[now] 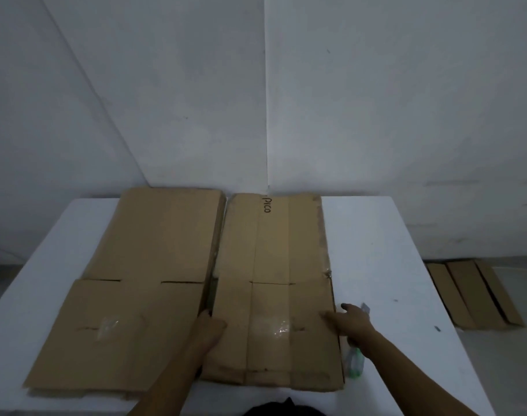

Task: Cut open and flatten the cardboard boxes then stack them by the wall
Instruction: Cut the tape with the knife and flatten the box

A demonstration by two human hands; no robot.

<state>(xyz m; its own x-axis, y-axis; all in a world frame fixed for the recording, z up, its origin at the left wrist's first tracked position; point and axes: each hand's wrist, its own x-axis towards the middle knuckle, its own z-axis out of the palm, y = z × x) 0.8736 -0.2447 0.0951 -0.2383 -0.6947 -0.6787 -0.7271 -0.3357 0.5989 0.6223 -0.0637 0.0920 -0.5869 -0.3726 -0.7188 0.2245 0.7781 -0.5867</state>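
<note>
Two flattened cardboard boxes lie side by side on a white table (376, 250). The left box (148, 265) is plain, with clear tape near its front. The right box (271, 253) has handwriting at its far end and a tape patch near the front. My left hand (209, 325) grips the right box's left edge, fingers tucked into the gap between the boxes. My right hand (351, 321) holds its right edge, thumb on top. A green-handled cutter (354, 363) lies on the table next to that edge, partly under my right wrist.
White walls meet in a corner just behind the table. On the floor at the right, flattened cardboard pieces (472, 295) lie by the wall. A small dark speck (437, 328) sits near the table's right edge. Something dark (286, 409) shows at the bottom edge.
</note>
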